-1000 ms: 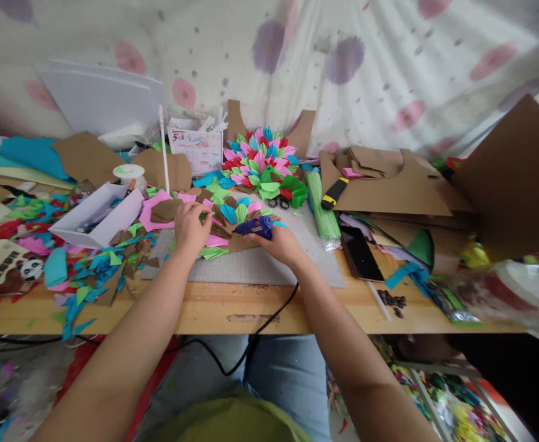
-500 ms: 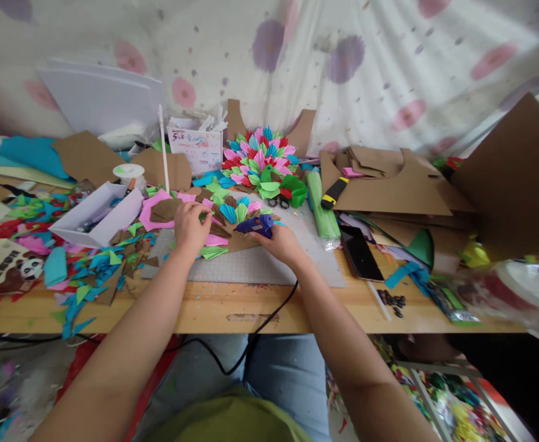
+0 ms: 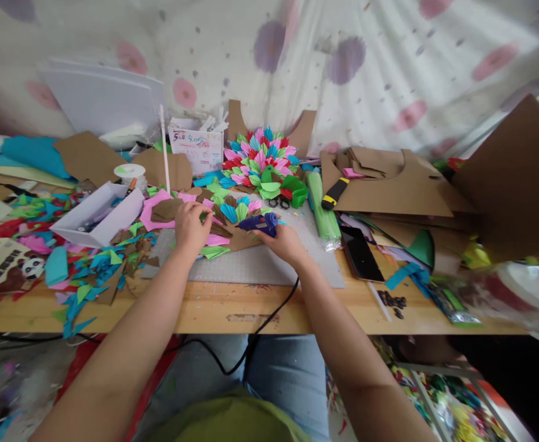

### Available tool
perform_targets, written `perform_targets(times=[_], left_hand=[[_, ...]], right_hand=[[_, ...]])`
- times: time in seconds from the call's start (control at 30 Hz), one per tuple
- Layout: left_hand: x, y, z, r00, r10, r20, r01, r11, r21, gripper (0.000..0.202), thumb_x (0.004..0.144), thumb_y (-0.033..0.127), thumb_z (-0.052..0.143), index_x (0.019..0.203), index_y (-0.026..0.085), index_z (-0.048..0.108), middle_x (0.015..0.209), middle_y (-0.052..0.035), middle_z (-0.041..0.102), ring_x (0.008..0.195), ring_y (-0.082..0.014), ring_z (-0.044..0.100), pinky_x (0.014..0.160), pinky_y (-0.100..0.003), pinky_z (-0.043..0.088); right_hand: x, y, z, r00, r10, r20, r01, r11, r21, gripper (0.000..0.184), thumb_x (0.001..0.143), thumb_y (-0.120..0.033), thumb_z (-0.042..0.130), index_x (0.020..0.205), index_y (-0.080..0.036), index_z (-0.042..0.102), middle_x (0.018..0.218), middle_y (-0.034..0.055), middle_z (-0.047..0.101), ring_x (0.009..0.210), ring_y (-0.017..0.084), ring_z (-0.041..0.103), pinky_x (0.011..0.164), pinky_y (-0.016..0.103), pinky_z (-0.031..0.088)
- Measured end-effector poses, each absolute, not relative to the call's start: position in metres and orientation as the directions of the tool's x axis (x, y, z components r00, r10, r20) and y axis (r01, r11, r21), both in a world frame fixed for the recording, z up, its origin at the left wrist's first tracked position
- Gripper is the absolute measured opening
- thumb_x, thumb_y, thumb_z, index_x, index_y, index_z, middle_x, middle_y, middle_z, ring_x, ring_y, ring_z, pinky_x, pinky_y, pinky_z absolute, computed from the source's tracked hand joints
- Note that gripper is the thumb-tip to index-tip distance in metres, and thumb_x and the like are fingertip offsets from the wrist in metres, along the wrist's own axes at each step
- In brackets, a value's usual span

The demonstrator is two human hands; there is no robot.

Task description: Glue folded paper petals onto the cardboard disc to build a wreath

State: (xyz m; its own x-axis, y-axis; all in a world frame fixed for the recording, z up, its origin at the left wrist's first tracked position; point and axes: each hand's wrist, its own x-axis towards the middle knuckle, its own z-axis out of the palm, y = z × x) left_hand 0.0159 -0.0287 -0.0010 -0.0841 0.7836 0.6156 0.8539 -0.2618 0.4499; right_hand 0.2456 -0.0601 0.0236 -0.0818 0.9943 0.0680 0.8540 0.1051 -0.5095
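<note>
My right hand (image 3: 282,240) is wrapped round a blue glue gun (image 3: 259,223), whose nozzle points left at a cardboard piece (image 3: 235,240) covered with folded paper petals (image 3: 235,212) in blue, green, pink and brown. My left hand (image 3: 190,226) is closed with its fingertips pressed on the left side of that piece, by a green petal. The piece lies on a grey cutting mat (image 3: 260,264). The gun's black cord (image 3: 269,313) drops over the table's front edge.
A finished multicoloured petal fan (image 3: 263,159) stands behind. Paper scraps (image 3: 89,270) and a white box (image 3: 97,212) lie to the left. On the right are a green roll (image 3: 321,212), a yellow-black knife (image 3: 334,192), a phone (image 3: 361,253) and cardboard sheets (image 3: 403,184).
The glue gun and my right hand have shifted slightly to the right. My left hand stays pressed on the petals.
</note>
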Motion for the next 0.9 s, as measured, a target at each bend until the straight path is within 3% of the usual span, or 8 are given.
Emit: perform_targets(times=[0.27, 0.43, 0.77, 0.83, 0.9], left_hand=[[0.016, -0.029, -0.002, -0.07, 0.793, 0.605, 0.857, -0.263, 0.443, 0.004, 0.075, 0.018, 0.059, 0.075, 0.019, 0.063, 0.087, -0.0062, 0.058, 0.093, -0.0239, 0.054, 0.088, -0.039, 0.041], [0.017, -0.029, -0.002, -0.066, 0.795, 0.603, 0.842, -0.28, 0.461, 0.004, 0.076, 0.019, 0.059, 0.076, 0.02, 0.063, 0.087, -0.0053, 0.058, 0.094, -0.0228, 0.054, 0.089, -0.038, 0.041], [0.022, -0.032, 0.001, 0.166, 0.794, 0.585, 0.777, -0.47, 0.418, 0.006, 0.077, 0.021, 0.062, 0.074, 0.023, 0.067, 0.09, -0.0034, 0.061, 0.092, -0.0197, 0.056, 0.09, -0.038, 0.042], [0.022, -0.032, 0.001, 0.172, 0.795, 0.582, 0.779, -0.471, 0.414, 0.006, 0.076, 0.021, 0.063, 0.074, 0.023, 0.068, 0.09, -0.0036, 0.061, 0.093, -0.0197, 0.056, 0.091, -0.038, 0.043], [0.022, -0.032, -0.001, 0.189, 0.785, 0.59, 0.777, -0.487, 0.4, 0.006, 0.076, 0.021, 0.063, 0.074, 0.023, 0.068, 0.091, -0.0043, 0.061, 0.094, -0.0199, 0.056, 0.091, -0.038, 0.043]], right_hand=[[0.292, -0.049, 0.019, 0.257, 0.955, 0.148, 0.669, -0.066, -0.74, 0.053, 0.075, -0.064, 0.049, 0.079, -0.015, 0.068, 0.061, 0.0066, 0.063, 0.063, 0.021, 0.061, 0.055, 0.027, 0.041], [0.315, -0.041, 0.011, 0.418, 0.903, 0.1, 0.666, -0.229, -0.71, 0.05, 0.073, -0.059, 0.054, 0.084, -0.013, 0.069, 0.072, 0.0106, 0.067, 0.07, 0.023, 0.062, 0.06, 0.029, 0.043], [0.322, -0.039, -0.004, 0.377, 0.923, 0.074, 0.72, -0.242, -0.65, 0.045, 0.072, -0.054, 0.059, 0.091, -0.014, 0.067, 0.081, 0.0119, 0.068, 0.076, 0.025, 0.062, 0.065, 0.032, 0.044], [0.323, -0.042, 0.0, 0.369, 0.913, 0.175, 0.737, -0.172, -0.654, 0.048, 0.07, -0.053, 0.061, 0.099, -0.014, 0.064, 0.088, 0.0113, 0.067, 0.08, 0.025, 0.06, 0.069, 0.033, 0.044], [0.32, -0.047, 0.009, 0.382, 0.837, 0.392, 0.787, -0.073, -0.612, 0.052, 0.071, -0.05, 0.062, 0.108, -0.015, 0.058, 0.098, 0.0116, 0.065, 0.089, 0.025, 0.057, 0.078, 0.035, 0.042]])
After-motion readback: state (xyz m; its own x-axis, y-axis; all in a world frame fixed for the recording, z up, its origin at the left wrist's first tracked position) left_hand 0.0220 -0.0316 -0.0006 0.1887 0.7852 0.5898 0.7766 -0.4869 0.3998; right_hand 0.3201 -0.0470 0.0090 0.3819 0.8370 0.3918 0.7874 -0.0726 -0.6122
